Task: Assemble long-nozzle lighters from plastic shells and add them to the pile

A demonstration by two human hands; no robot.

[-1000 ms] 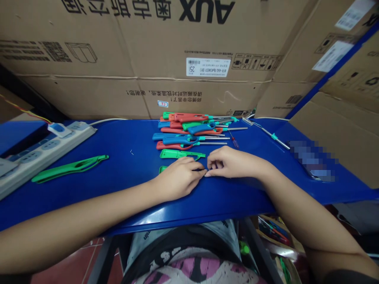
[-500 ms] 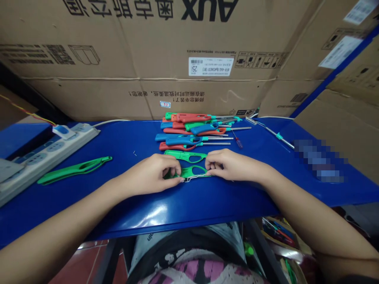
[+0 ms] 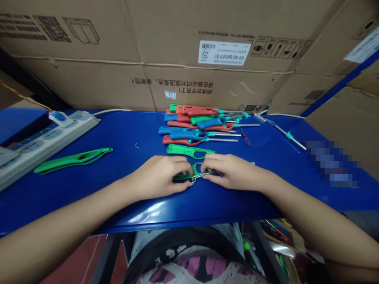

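Both my hands rest on the blue table (image 3: 124, 138) near its front edge. My left hand (image 3: 160, 177) is curled over the left end of a green lighter shell (image 3: 194, 173), fingers pressing on it. Fingers of my right hand (image 3: 227, 171) are pinched at the shell's right part, where a thin white wire (image 3: 198, 177) shows. Just behind lies a second green shell half (image 3: 186, 150). Further back sits a pile of red, blue and green long-nosed lighters (image 3: 201, 124).
A loose green shell half (image 3: 71, 159) lies to the left, beside a white power strip (image 3: 44, 142). A small screwdriver (image 3: 245, 139) and a metal rod (image 3: 281, 132) lie at the right. Cardboard boxes (image 3: 177, 51) wall off the back of the table.
A second ago my hands met over the shell and hid it. The left hand then slid left, uncovering it, and now both hands close in on it again, fingers at the wire.
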